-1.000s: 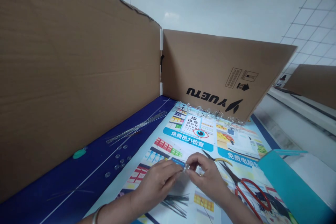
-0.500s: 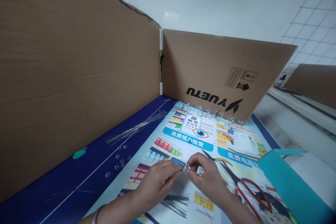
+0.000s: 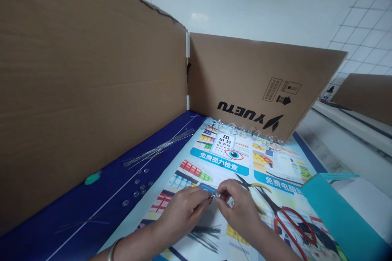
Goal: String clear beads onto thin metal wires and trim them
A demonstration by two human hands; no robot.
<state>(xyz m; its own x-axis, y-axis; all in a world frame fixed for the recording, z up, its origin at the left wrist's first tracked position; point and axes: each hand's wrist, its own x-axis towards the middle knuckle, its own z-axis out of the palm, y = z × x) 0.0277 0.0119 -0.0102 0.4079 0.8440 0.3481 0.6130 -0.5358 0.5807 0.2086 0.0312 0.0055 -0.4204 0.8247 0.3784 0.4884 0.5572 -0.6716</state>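
Observation:
My left hand (image 3: 183, 210) is closed in a pinch on a thin wire (image 3: 212, 197), its tip pointing toward my right hand (image 3: 239, 204). Between thumb and forefinger, my right hand grips a small clear bead (image 3: 217, 195). Bead and wire tip meet in the narrow gap between the hands; whether the wire passes through the bead is too small to tell. Beneath my left hand lies a bundle of short dark wires (image 3: 206, 237). Several loose clear beads (image 3: 142, 187) rest on the blue surface to the left.
Red-handled scissors (image 3: 283, 212) and yellow-handled pliers (image 3: 260, 187) lie right of my right hand. A teal box (image 3: 339, 216) stands further right. Long wires (image 3: 159, 147) lie at left. Clear wired pieces (image 3: 245, 129) line the base of the cardboard panel (image 3: 239, 73).
My right hand has turned slightly, so the bead shows more plainly and sits closer to the wire tip. My left hand has hardly moved.

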